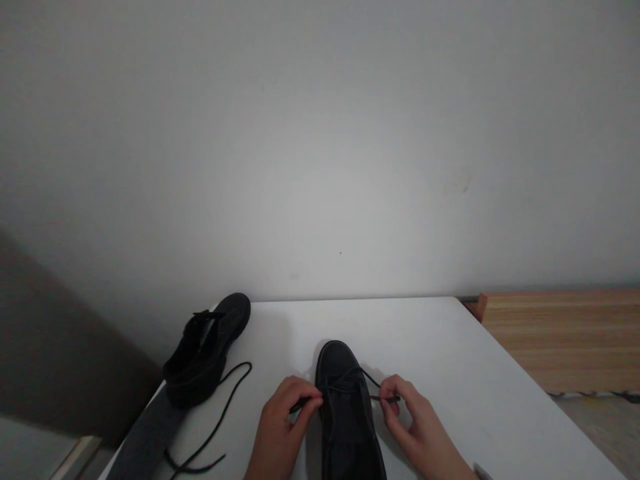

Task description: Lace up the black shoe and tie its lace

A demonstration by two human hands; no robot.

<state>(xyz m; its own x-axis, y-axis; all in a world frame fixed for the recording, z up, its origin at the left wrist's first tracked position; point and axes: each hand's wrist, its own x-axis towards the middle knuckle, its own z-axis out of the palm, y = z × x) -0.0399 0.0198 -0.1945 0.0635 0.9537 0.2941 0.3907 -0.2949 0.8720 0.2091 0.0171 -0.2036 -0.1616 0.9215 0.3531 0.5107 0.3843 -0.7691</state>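
A black lace-up shoe [345, 420] lies on the white table with its toe pointing away from me. My left hand [290, 427] is at the shoe's left side, thumb and forefinger pinched on a black shoelace [300, 404] that its fingers partly hide. To the right of the shoe, my right hand [413, 423] pinches a lace [370, 378] pulled out from the eyelets, a short dark end sticking out past its fingertips. The second black shoe [210, 353] rests at the table's far left corner.
A long loose lace [225, 407] curls over the table [465, 373] beside the second shoe. A dark grey cloth [147, 440] lies at the table's left edge. Behind stands a pale wall [330, 167]; a wooden slatted surface [560, 340] is on the right.
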